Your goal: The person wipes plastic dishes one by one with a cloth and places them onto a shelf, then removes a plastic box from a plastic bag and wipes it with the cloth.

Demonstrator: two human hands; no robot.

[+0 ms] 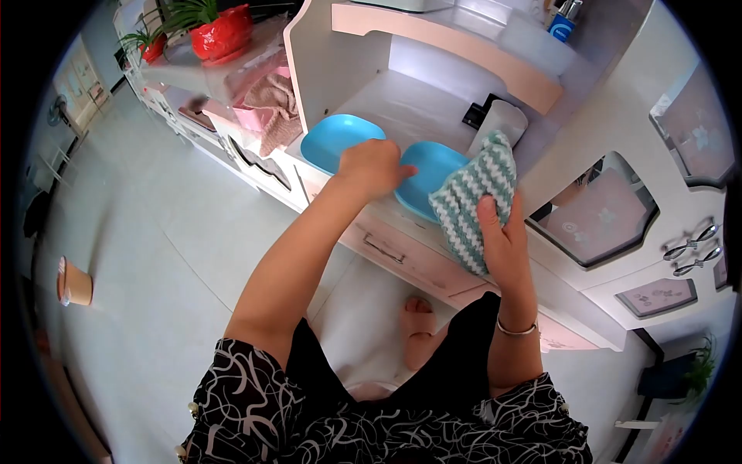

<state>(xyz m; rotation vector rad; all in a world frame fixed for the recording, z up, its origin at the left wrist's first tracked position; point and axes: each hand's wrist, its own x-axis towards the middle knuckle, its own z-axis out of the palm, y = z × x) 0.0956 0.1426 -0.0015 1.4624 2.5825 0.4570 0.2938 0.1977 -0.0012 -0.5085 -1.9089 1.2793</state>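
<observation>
Knitwork (471, 197), green and white in zigzag bands, is up in my right hand (504, 238), and that's a firm hold: thumb flat across the front, fingers tucked behind where they can't be seen. It's tilted, upper corner leaning right, and it covers the right edge of one blue tray (427, 176) from this view. Over to my left hand (376, 167), fingers curled in, thumb pointing at that same tray, right at its near left side; whether those fingers grip anything, I can't tell. Beneath and behind that hand sits the other blue tray (338, 141), its right end partly hidden by my knuckles. Both trays are side by side along the front of the white desk (417, 108), a narrow gap between them. Further back, a pale rounded object (504, 122) lies just behind the knitting's top, with a small black item (481, 113) beside it. Left of the desk's side panel, a brownish-pink towel (274, 104) drapes by a pink box (249, 117), and a red pot (222, 37) stands beyond. On my right wrist, a metal bracelet (516, 329).
</observation>
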